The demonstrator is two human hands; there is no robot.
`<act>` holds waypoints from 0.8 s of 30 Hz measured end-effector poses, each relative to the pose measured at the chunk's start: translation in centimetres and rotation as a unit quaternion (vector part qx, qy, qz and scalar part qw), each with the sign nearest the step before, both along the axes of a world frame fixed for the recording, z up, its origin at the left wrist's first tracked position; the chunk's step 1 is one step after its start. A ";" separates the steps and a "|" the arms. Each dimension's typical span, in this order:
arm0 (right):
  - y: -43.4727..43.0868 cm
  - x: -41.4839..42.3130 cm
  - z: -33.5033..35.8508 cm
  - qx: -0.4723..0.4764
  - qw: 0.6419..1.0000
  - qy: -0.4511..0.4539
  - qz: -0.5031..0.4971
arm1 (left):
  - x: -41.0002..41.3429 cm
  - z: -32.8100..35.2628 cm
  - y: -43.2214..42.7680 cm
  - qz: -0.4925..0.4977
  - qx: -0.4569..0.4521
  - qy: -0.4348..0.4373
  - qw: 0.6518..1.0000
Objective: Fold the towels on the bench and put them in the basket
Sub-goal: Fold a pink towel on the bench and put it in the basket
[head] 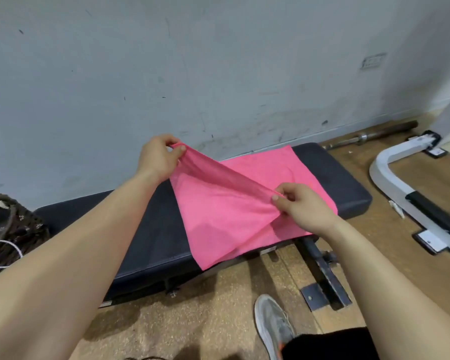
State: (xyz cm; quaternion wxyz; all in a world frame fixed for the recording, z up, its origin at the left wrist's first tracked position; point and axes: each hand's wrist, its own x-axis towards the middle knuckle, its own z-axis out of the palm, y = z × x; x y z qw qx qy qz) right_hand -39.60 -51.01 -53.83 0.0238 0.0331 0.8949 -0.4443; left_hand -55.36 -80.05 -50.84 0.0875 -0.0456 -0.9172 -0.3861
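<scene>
A pink towel lies spread over the right half of a black padded bench. My left hand pinches one corner of the towel and holds it up near the wall. My right hand pinches the other corner of the same edge, lower and nearer to me. The lifted edge stretches taut between the two hands, above the part that still lies flat. One towel corner hangs over the bench's front edge. A dark woven basket sits at the far left beside the bench.
A grey wall stands right behind the bench. A white metal frame lies on the floor at the right, with a barbell along the wall. The bench's metal foot and my shoe are on the cork floor.
</scene>
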 end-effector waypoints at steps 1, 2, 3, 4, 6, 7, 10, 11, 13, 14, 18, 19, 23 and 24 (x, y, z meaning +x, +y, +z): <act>1.1 0.2 0.0 0.000 1.000 0.000 -0.028 | -0.5 0.1 1.5 -0.017 0.024 -0.002 1.000; 2.1 0.4 0.0 -0.001 0.998 -0.001 -0.057 | -1.0 0.3 3.2 -0.032 0.038 -0.005 0.999; 3.0 0.5 0.1 0.001 0.997 0.001 -0.083 | -1.5 0.4 4.8 -0.045 0.048 -0.002 0.998; 3.7 0.7 0.2 0.006 0.994 0.000 -0.106 | -2.1 0.5 6.4 -0.058 0.055 0.006 0.997; 5.1 1.0 0.4 0.018 0.989 -0.003 -0.147 | -3.1 0.6 9.8 -0.081 0.062 0.030 0.994; 5.9 1.1 0.4 0.025 0.985 -0.003 -0.168 | -3.6 0.8 11.5 -0.087 0.061 0.041 0.994; 8.1 1.5 0.2 0.046 0.968 -0.022 -0.247 | -4.8 1.0 16.4 -0.104 0.063 0.060 0.991; 8.7 1.6 0.2 0.068 0.960 -0.040 -0.269 | -5.1 0.9 17.9 -0.114 0.066 0.056 0.990; 9.9 1.6 0.0 0.128 0.944 -0.095 -0.290 | -5.8 0.2 20.5 -0.135 0.058 0.043 0.988; 10.2 1.5 -0.3 0.159 0.936 -0.128 -0.285 | -6.1 -0.4 21.7 -0.144 0.054 0.034 0.988; 10.4 0.6 -1.4 0.261 0.905 -0.202 -0.269 | -6.6 -4.0 25.5 -0.180 0.047 -0.047 0.981; 10.3 0.2 -1.5 0.278 0.902 -0.184 -0.274 | -6.7 -4.9 26.0 -0.184 0.035 -0.062 0.980; 9.0 -1.2 -1.1 0.286 0.910 -0.127 -0.272 | -7.7 -7.7 26.5 -0.141 -0.069 -0.035 0.987; 8.6 -1.5 -1.1 0.278 0.915 -0.129 -0.262 | -8.0 -8.2 26.5 -0.131 -0.110 -0.037 0.985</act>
